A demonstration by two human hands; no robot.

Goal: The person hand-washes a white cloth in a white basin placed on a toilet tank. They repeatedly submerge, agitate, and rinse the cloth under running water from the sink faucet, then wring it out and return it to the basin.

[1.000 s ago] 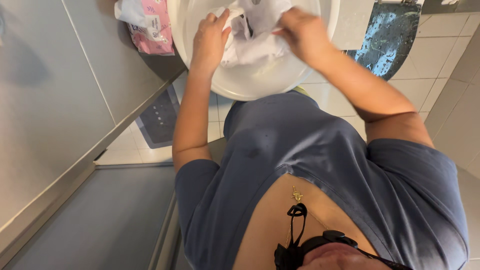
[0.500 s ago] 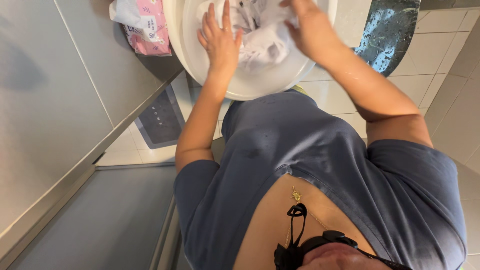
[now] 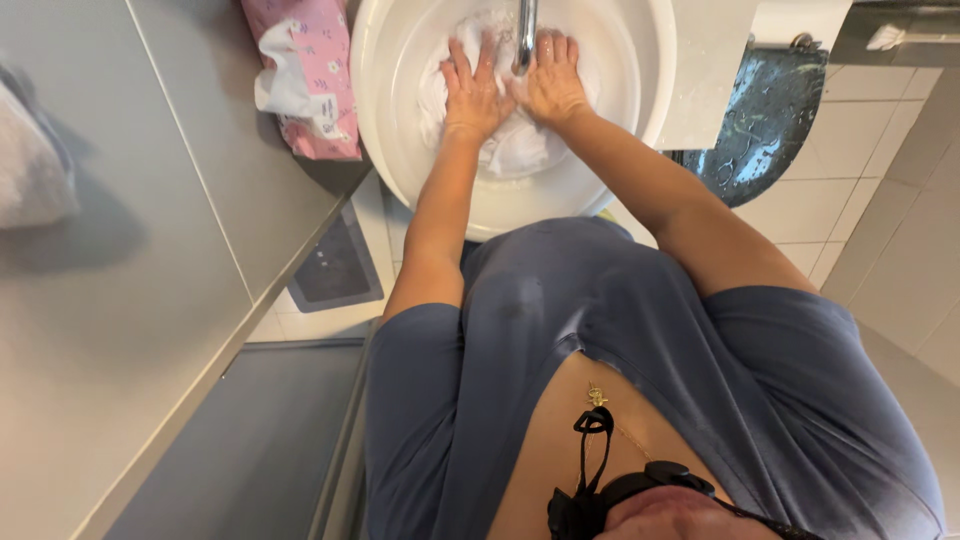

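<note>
A round white basin point(image 3: 400, 150) holds a crumpled white cloth point(image 3: 520, 150). My left hand point(image 3: 472, 90) lies flat on the cloth, fingers spread. Beside it, my right hand point(image 3: 550, 80) presses flat on the same cloth, fingers apart. A metal tap spout point(image 3: 526, 35) hangs over the basin between the two hands. Most of the cloth is hidden under my palms.
A pink and white soft pack point(image 3: 305, 85) lies on the grey counter point(image 3: 150, 250) left of the basin. A dark wet mat point(image 3: 765, 115) lies on the tiled floor at the right. A grey floor mat point(image 3: 335, 265) shows below the counter edge.
Both hands let go of the bunched cloth and now press flat on it in the basin. The view has shifted so that the tap and more of the counter show.
</note>
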